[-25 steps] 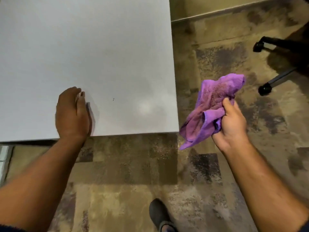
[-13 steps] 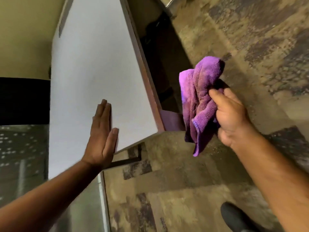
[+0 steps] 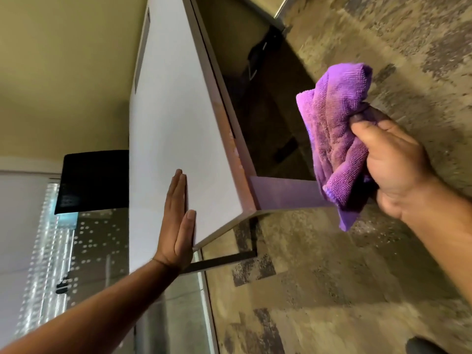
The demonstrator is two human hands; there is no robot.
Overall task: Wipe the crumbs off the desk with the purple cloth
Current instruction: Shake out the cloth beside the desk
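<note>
The white desk [image 3: 176, 118] runs away from me, seen at a steep slant from low by its near corner. My left hand [image 3: 178, 226] lies flat on the desk top near that corner, fingers straight and together, holding nothing. My right hand [image 3: 393, 169] is off the desk to the right, over the floor, closed around the bunched purple cloth [image 3: 337, 134]. The cloth hangs in the air beside the desk's right edge and does not touch the top. I make out no crumbs on the white surface from this angle.
Patterned brown carpet [image 3: 332, 277] covers the floor on the right and below. A dark panel [image 3: 94, 182] hangs left of the desk, above a glass partition [image 3: 76, 251] with dots. A dark shoe tip [image 3: 424, 346] shows at the bottom right. Dark space lies under the desk.
The view swung from straight down on the desk to a low slant along it. My left hand went from curled to flat. My right hand kept hold of the cloth beside the desk edge.
</note>
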